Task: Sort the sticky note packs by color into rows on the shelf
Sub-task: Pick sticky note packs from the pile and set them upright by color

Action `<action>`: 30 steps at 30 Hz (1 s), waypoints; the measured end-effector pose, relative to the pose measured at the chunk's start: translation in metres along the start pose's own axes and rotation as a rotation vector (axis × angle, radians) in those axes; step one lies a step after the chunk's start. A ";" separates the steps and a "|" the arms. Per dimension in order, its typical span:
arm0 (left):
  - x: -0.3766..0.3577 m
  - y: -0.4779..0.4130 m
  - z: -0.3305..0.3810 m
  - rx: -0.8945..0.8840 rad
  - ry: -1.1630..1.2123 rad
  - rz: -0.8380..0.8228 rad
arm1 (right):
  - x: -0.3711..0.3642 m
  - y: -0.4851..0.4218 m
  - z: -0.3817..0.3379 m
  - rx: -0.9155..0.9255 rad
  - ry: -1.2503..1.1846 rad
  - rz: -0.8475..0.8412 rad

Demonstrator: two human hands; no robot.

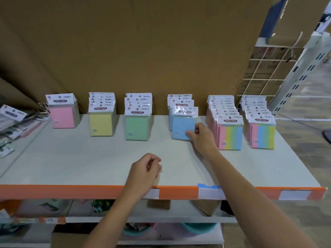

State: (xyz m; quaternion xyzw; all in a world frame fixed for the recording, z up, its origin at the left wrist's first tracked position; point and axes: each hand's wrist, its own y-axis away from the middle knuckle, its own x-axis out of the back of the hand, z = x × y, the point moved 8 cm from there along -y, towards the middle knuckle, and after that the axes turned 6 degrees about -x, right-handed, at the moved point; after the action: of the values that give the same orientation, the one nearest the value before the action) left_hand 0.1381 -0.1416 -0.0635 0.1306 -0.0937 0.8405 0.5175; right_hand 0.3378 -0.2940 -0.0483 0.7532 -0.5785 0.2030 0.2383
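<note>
On the shelf [89, 167], six rows of sticky note packs [137, 126] stand side by side, each running back toward the cardboard wall [143, 51]. The right hand [202, 136] pinches the front pack [181, 128] of the fourth row from the left. The left hand [145, 169] hovers near the shelf's front edge. A loose heap of packs [12, 126] lies far left.

— The shelf [89, 163] looks matt and smooth; its orange front strip [71, 191] has more sheen.
— The backing board [143, 51] behind is plain matt brown cardboard.
— The blue pack [182, 127] sits in clear, glossy plastic wrap with a paper header.
— The wire grid [259, 72] and slotted upright [300, 74] look like white-painted metal.
</note>
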 end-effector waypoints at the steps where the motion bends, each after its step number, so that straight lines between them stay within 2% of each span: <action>1: -0.002 0.000 0.000 -0.006 0.007 -0.024 | -0.002 -0.007 -0.001 0.000 -0.001 0.021; 10: -0.009 0.000 0.004 -0.059 -0.078 -0.087 | -0.012 -0.025 -0.007 0.037 0.036 0.162; 16: -0.005 0.002 0.006 -0.040 0.013 -0.059 | 0.000 0.010 0.001 -0.059 -0.020 0.199; 21: 0.015 0.017 0.009 0.036 0.172 0.077 | -0.009 0.076 0.009 -0.099 -0.443 -0.105; 25: 0.039 0.049 0.004 0.070 0.202 0.196 | -0.019 0.107 -0.002 -0.027 -0.398 -0.272; 30: 0.101 0.106 -0.019 0.139 0.314 0.430 | -0.050 0.134 -0.034 0.070 -0.426 -0.407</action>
State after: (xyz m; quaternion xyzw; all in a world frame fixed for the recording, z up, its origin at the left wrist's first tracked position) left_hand -0.0028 -0.0984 -0.0522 0.0112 0.0199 0.9455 0.3250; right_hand 0.1952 -0.2640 -0.0330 0.8872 -0.4452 0.0083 0.1212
